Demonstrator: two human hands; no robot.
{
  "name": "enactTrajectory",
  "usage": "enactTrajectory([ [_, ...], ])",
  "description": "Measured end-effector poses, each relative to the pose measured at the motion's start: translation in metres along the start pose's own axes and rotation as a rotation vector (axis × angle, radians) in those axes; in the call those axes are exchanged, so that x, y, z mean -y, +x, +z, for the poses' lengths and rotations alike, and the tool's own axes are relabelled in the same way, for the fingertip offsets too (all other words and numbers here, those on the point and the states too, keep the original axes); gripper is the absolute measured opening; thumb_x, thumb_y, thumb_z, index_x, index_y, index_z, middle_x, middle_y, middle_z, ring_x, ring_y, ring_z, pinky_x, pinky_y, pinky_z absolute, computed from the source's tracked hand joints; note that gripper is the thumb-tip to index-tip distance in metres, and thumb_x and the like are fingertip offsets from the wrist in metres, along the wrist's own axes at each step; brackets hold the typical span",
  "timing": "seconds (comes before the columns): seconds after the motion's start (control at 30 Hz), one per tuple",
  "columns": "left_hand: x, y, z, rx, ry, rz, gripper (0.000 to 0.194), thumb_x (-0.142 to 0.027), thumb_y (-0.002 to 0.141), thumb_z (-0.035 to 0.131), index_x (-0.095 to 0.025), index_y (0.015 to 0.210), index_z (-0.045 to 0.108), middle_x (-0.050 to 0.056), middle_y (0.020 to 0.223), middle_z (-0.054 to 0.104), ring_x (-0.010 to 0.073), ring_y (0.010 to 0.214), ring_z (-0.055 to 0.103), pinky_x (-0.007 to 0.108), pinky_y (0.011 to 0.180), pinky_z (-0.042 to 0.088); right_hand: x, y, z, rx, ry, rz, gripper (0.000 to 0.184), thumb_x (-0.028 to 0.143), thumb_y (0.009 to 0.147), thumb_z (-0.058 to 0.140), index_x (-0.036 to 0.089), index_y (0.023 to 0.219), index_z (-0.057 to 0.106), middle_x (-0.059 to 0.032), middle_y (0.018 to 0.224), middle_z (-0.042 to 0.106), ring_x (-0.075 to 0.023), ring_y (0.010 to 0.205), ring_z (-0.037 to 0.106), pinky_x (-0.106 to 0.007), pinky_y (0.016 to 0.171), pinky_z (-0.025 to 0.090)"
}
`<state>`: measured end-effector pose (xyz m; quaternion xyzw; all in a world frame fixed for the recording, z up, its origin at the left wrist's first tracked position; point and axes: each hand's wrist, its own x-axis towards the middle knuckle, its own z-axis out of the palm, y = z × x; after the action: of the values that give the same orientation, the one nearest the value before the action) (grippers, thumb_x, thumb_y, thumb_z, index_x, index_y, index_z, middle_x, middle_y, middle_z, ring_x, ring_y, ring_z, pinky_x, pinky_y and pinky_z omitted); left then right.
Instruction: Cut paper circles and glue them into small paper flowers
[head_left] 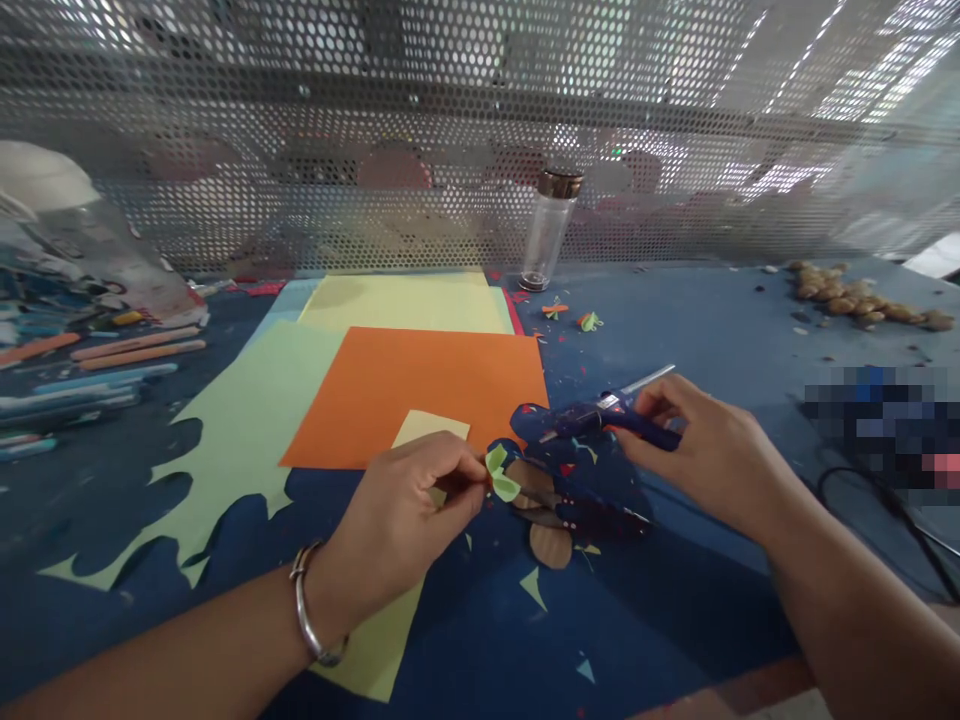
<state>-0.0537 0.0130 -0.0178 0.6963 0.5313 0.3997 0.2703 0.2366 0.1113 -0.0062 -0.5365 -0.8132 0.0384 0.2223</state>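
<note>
Between thumb and forefinger, my left hand point(420, 505) pinches a small light-green paper piece point(502, 475) shaped like folded leaves. My right hand point(705, 450) has its fingers closed on a blue glue gun point(592, 415), with a clear glue stick point(651, 380) jutting from its back. Round brown wooden discs point(551, 547) lie on the blue table, just right of my left fingertips. Dark pointed blades lie beside the discs, partly lost in shadow. Beneath and behind my left hand are an orange sheet point(427, 380) and a small cream paper square point(431, 427).
A cut-out pale green sheet point(217, 440) and yellow paper point(405, 300) spread leftward. A clear bottle point(549, 235) stands by the perforated metal screen point(420, 150). Two small paper pieces point(590, 321), ginger-like roots point(862, 297), pens point(142, 350) and a black cable point(892, 505) lie around.
</note>
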Motion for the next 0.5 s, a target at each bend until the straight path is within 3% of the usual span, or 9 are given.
enactTrajectory([
  [0.17,0.003,0.000,0.001,0.018,0.020,-0.026,0.014,-0.009,0.084,0.058,-0.019,0.075,0.064,0.000,0.078,0.067,0.0113,0.071,0.063,0.022,0.065,0.049,0.009,-0.005,-0.002,0.011,0.125,0.009,0.026,0.042,0.079,0.073,0.025,0.085,0.055,0.0027,0.071,0.065,-0.0130,0.049,0.056,-0.026,0.050,0.045],
  [0.5,-0.001,0.000,0.004,0.003,0.004,0.006,0.015,-0.006,0.082,0.059,-0.018,0.074,0.065,-0.001,0.075,0.068,0.0097,0.067,0.061,0.020,0.060,0.046,0.020,-0.014,0.000,-0.065,0.213,-0.102,0.022,0.041,0.084,0.071,0.024,0.086,0.057,0.0004,0.080,0.064,-0.0139,0.059,0.058,-0.027,0.057,0.047],
])
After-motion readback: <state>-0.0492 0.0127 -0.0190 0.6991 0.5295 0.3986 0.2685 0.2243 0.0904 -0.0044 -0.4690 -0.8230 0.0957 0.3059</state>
